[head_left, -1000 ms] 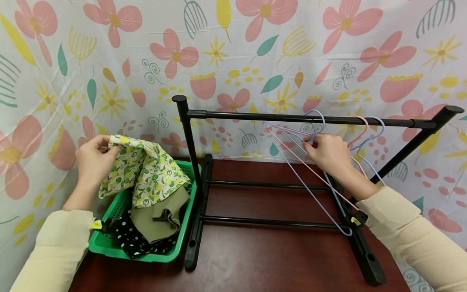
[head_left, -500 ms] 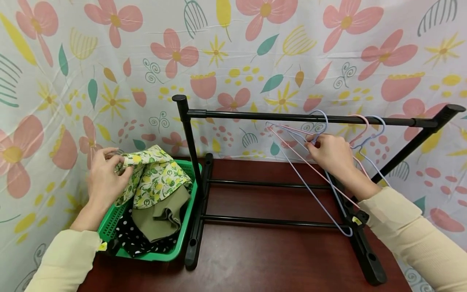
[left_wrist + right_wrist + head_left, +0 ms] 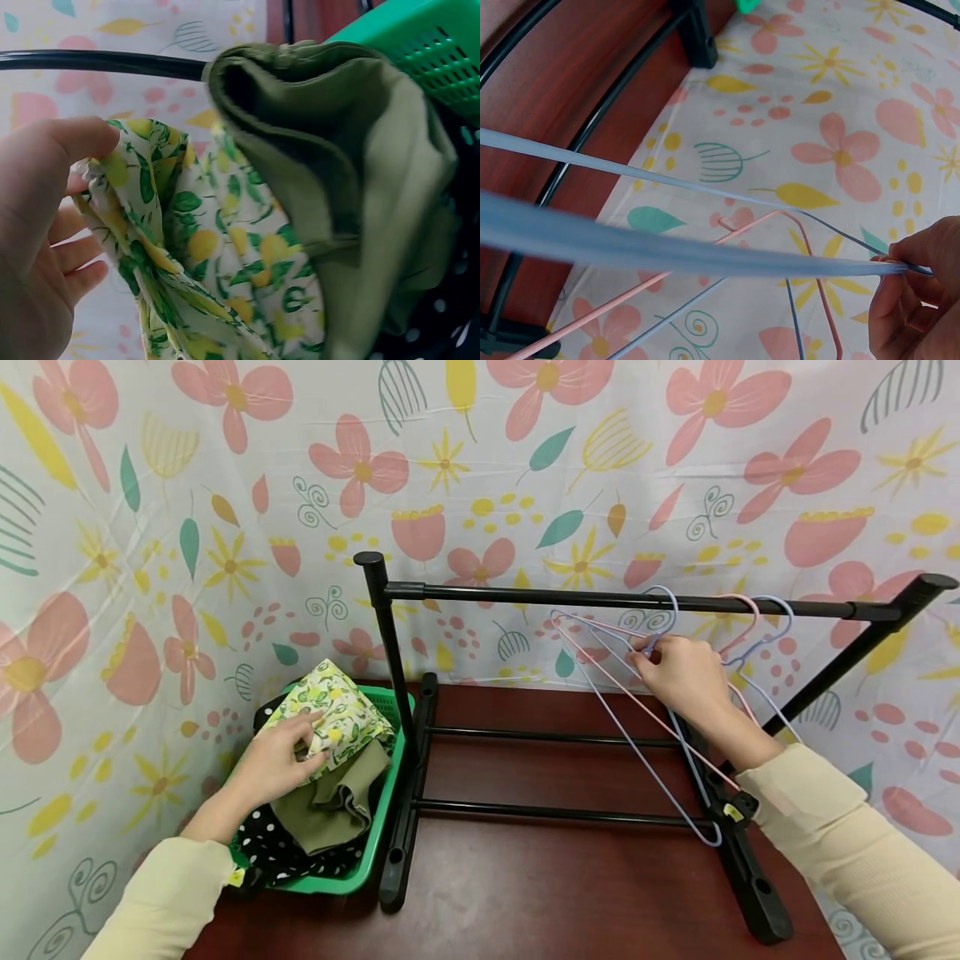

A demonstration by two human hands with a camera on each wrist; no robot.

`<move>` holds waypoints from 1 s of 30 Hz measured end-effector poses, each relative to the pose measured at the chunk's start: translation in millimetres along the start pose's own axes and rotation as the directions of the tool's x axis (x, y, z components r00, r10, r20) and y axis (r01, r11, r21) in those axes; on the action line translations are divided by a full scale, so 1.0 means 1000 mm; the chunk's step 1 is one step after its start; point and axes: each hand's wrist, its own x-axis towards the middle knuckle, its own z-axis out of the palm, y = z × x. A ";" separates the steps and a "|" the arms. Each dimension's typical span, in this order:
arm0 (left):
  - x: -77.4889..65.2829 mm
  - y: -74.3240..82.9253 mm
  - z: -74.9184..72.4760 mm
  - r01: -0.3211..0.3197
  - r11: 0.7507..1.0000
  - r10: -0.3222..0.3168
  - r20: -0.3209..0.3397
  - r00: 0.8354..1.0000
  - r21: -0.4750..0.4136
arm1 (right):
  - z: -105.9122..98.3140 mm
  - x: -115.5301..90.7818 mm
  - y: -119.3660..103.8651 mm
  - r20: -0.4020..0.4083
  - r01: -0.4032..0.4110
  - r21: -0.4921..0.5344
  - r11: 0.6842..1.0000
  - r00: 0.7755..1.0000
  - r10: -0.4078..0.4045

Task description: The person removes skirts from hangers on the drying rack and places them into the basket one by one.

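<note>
In the head view, my left hand [image 3: 273, 760] is at the left edge of a lemon-print garment [image 3: 337, 710] lying on top of the green basket [image 3: 358, 881]. In the left wrist view, thumb and forefinger pinch the edge of this garment [image 3: 247, 255]. Underneath lie an olive garment [image 3: 318, 818] and a black polka-dot one [image 3: 262, 847]. My right hand [image 3: 682, 677] pinches a light blue clothes hanger [image 3: 660, 777] just below its hook. The hanger's hook is over the black rack's top bar [image 3: 525, 596].
A pink hanger [image 3: 750, 618] and another blue hanger [image 3: 783, 627] hang on the right of the bar. The black rack's foot [image 3: 397, 852] stands close beside the basket on the dark red table [image 3: 525, 885]. Floral fabric [image 3: 465, 460] covers the wall behind.
My left hand has come down and to the right, bringing the lemon-print garment's raised edge down over the basket. Black polka-dot cloth now shows behind that hand. The right hand has barely moved.
</note>
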 end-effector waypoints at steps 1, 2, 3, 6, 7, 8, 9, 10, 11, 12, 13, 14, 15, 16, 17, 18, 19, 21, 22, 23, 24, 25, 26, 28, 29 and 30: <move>0.000 0.000 0.003 0.009 1.000 -0.008 0.029 1.000 -0.011 | 0.000 0.000 0.000 0.004 0.002 0.000 1.000 1.000 -0.002; -0.001 -0.001 0.006 0.021 1.000 -0.019 0.058 0.998 -0.022 | 0.000 0.000 0.001 0.007 0.001 0.001 1.000 1.000 -0.001; -0.001 -0.001 0.009 0.033 0.999 -0.030 0.086 0.996 -0.034 | 0.000 0.000 0.001 0.012 0.000 0.003 1.000 1.000 0.000; -0.001 -0.003 0.018 0.060 0.997 -0.050 0.151 0.987 -0.058 | 0.001 -0.001 0.002 0.029 -0.005 0.005 1.000 1.000 0.005; -0.001 -0.004 0.021 0.068 0.995 -0.055 0.172 0.984 -0.066 | 0.001 -0.001 0.003 0.035 -0.005 0.006 1.000 0.999 0.005; -0.001 -0.005 0.025 0.078 0.994 -0.062 0.193 0.979 -0.073 | 0.001 -0.002 0.003 0.039 -0.006 0.006 1.000 0.999 0.006; -0.001 -0.006 0.028 0.082 0.994 -0.065 0.212 0.975 -0.074 | 0.002 -0.002 0.003 0.040 -0.004 0.006 1.000 0.999 0.004; -0.002 -0.008 0.031 0.088 0.993 -0.069 0.228 0.971 -0.076 | 0.002 -0.002 0.004 0.039 -0.002 0.008 1.000 0.999 0.002; -0.002 -0.009 0.034 0.093 0.993 -0.071 0.244 0.967 -0.078 | 0.003 -0.002 0.005 0.036 0.004 0.009 1.000 0.999 -0.004; -0.002 -0.010 0.037 0.101 0.992 -0.077 0.256 0.964 -0.080 | 0.003 -0.002 0.005 0.031 0.010 0.009 1.000 0.999 -0.010; -0.002 -0.012 0.039 0.105 0.991 -0.080 0.269 0.960 -0.081 | 0.003 -0.002 0.005 0.026 0.014 0.009 1.000 1.000 -0.014; -0.002 -0.013 0.041 0.111 0.991 -0.085 0.277 0.957 -0.081 | 0.003 -0.002 0.005 0.022 0.016 0.010 1.000 1.000 -0.016; -0.002 -0.014 0.042 0.116 0.990 -0.089 0.285 0.955 -0.083 | 0.004 -0.002 0.005 0.018 0.018 0.012 1.000 1.000 -0.019; -0.002 -0.015 0.044 0.126 0.988 -0.095 0.289 0.952 -0.089 | 0.004 -0.002 0.005 0.017 0.021 0.012 1.000 1.000 -0.021; -0.002 -0.016 0.045 0.132 0.987 -0.099 0.294 0.951 -0.092 | 0.004 -0.001 0.005 0.015 0.021 0.011 1.000 1.000 -0.022; -0.001 -0.017 0.045 0.143 0.985 -0.109 0.300 0.948 -0.093 | 0.004 -0.001 0.005 0.019 0.020 0.011 1.000 1.000 -0.020; -0.001 -0.018 0.045 0.150 0.984 -0.115 0.306 0.945 -0.092 | 0.004 -0.001 0.005 0.023 0.017 0.011 1.000 1.000 -0.017; 0.001 -0.020 0.046 0.162 0.982 -0.125 0.318 0.940 -0.094 | 0.004 -0.001 0.005 0.029 0.015 0.013 1.000 0.999 -0.015; 0.002 -0.021 0.047 0.171 0.981 -0.133 0.322 0.937 -0.093 | 0.004 0.000 0.005 0.032 0.015 0.011 1.000 0.999 -0.015; 0.004 -0.022 0.048 0.176 0.980 -0.139 0.326 0.935 -0.088 | 0.004 0.000 0.005 0.033 0.014 0.013 1.000 0.999 -0.015; 0.005 -0.024 0.048 0.186 0.979 -0.147 0.334 0.931 -0.088 | 0.004 0.000 0.005 0.032 0.016 0.013 1.000 0.999 -0.016; 0.006 -0.026 0.049 0.192 0.977 -0.150 0.338 0.929 -0.095 | 0.005 0.000 0.006 0.032 0.015 0.014 1.000 0.999 -0.016; 0.007 -0.027 0.049 0.206 0.973 -0.159 0.343 0.926 -0.103 | 0.005 0.001 0.006 0.032 0.015 0.015 1.000 0.999 -0.016; 0.009 -0.029 0.050 0.229 0.966 -0.173 0.350 0.920 -0.124 | 0.006 0.001 0.007 0.034 0.013 0.016 1.000 0.999 -0.014; 0.009 -0.031 0.050 0.233 0.963 -0.172 0.358 0.918 -0.135 | 0.006 0.001 0.007 0.036 0.011 0.017 1.000 0.999 -0.012; 0.010 -0.031 0.050 0.243 0.959 -0.176 0.368 0.913 -0.144 | 0.007 0.001 0.007 0.038 0.009 0.017 1.000 0.999 -0.010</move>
